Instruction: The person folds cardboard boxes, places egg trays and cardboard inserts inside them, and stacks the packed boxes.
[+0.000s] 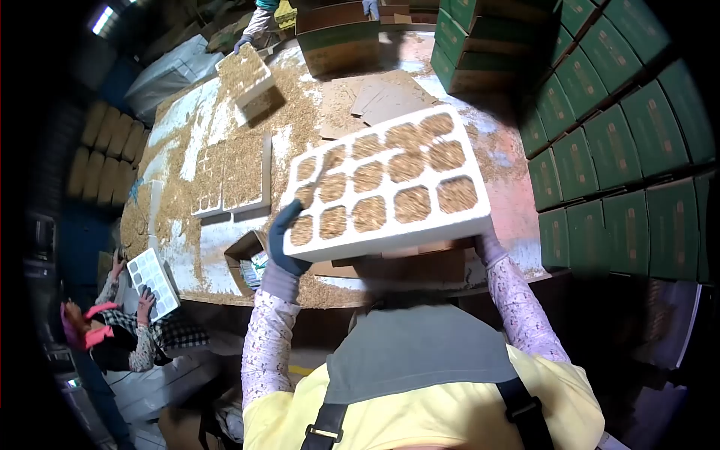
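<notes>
A white foam tray (390,237) with several square cells is held up over the table, tilted. Brown shavings (368,213), a little blurred, fill its cells. My left hand (288,238), in a dark glove, grips the tray's left end, with fingers up along the side. At the lower right corner my right hand (489,247) holds the other end; its fingers are mostly hidden beneath the tray. Under the tray, partly covered by it, sits an open cardboard box (420,271) at the table's near edge.
Shavings lie over the table (176,112). Filled foam trays (266,176) stand on the left, near a small carton (241,259). Green boxes (592,161) are stacked at right. One co-worker holds a white tray (154,281) at left; another's gloved hand (243,43) touches a tray far off.
</notes>
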Motion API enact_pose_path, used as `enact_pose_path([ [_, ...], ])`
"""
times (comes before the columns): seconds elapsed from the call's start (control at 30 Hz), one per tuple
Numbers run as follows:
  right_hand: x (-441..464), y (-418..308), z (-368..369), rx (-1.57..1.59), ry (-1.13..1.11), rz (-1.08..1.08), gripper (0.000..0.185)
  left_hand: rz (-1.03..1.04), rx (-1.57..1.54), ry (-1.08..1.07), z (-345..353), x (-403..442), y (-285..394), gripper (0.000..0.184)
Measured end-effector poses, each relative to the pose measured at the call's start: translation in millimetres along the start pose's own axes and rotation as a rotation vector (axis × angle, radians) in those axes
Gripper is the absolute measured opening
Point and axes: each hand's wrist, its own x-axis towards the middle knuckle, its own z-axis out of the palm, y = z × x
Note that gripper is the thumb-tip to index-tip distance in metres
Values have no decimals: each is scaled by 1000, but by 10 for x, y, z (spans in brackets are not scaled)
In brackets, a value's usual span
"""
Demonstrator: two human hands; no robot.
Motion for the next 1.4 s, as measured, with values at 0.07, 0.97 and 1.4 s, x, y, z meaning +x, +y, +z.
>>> enact_pose_path([
  [0.07,-179,-244,64,325,-81,96,43,-32,286,123,-298,83,-262,37],
  [0.97,-239,-759,419,-667,87,92,34,270,897,1770,-2884,1508,1294,43],
  [1.4,-285,-887,599,-963,253,114,30,868,-237,784,-3042,1443,1373,60],
])
